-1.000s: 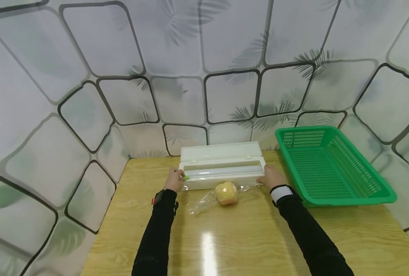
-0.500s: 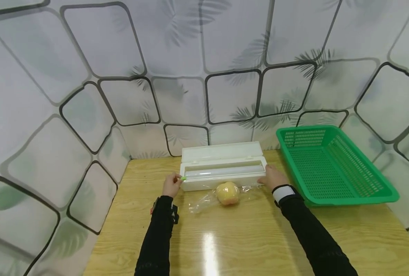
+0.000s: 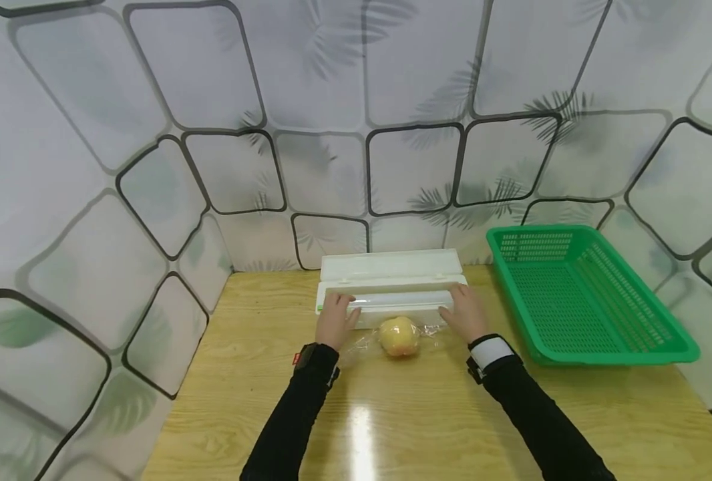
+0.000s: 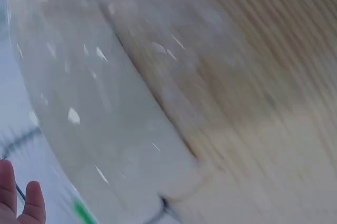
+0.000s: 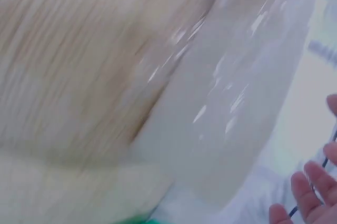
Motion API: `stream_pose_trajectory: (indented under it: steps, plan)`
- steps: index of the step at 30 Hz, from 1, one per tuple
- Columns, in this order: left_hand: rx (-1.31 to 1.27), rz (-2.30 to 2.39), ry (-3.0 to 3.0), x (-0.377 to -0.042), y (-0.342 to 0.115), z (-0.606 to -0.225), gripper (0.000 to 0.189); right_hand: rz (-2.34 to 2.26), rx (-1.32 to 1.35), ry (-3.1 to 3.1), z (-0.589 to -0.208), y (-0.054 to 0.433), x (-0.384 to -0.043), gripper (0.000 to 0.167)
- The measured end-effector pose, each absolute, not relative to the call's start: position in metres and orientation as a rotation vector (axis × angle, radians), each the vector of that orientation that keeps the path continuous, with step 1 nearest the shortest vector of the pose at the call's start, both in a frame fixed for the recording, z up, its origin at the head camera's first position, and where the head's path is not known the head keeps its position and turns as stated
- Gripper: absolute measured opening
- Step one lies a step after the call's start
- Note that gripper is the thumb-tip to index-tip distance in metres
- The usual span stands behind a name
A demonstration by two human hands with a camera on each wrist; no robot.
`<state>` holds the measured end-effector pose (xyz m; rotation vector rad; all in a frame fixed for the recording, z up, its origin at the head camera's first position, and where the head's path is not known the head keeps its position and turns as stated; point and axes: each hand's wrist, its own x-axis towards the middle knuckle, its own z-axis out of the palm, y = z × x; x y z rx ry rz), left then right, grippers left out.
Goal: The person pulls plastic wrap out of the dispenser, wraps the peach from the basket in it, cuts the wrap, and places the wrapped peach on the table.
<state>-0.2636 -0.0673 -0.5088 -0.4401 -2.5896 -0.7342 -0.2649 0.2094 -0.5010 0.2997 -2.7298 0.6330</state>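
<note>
White rectangular box [image 3: 395,314], lid up, at back of wood-grain bench [image 3: 260,381], behind round yellow fruit [image 3: 399,336] in clear film [image 3: 431,331]; your L hand [image 3: 335,322] & R hand [image 3: 467,315], fingers loosely spread, at box ends.

A pale wall with big shapes, and a yellow wood table.

The wall [image 3: 413,170] is white and gray and fills the top of the head view, running down both sides too. Thick black and gray lines make squares with round corners. Dark feathery leaves [image 3: 554,110] are printed at the upper right, and a soft green leaf [image 3: 13,327] at the lower left. The table [image 3: 230,381] fills the bottom middle, and wavy wood lines run across it. A bright white shine [image 3: 361,444] sits at the bottom center.
</note>
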Motion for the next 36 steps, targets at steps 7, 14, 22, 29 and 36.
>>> stream_pose_trajectory:
  steps: [7, 14, 22, 29, 36]
  plan:
    - [-0.583, -0.343, -2.838, -0.257, -0.018, -0.507, 0.049, 0.516, 0.522, -2.814, -0.498, 0.160, -0.255, 0.051]
    - [-0.484, -0.250, -2.917, -0.258, -0.004, -0.508, 0.054, 0.446, 0.450, -2.883, -0.510, 0.152, -0.255, 0.054]
    - [-0.458, -0.187, -2.946, -0.263, -0.008, -0.513, 0.048, 0.466, 0.480, -2.869, -0.513, 0.151, -0.257, 0.051]
    - [-0.598, -0.118, -2.867, -0.255, -0.009, -0.514, 0.030, 0.298, 0.627, -2.761, -0.517, 0.151, -0.255, 0.040]
    - [-0.665, -0.183, -2.842, -0.249, -0.011, -0.513, 0.020, 0.397, 0.696, -2.698, -0.519, 0.151, -0.247, 0.026]
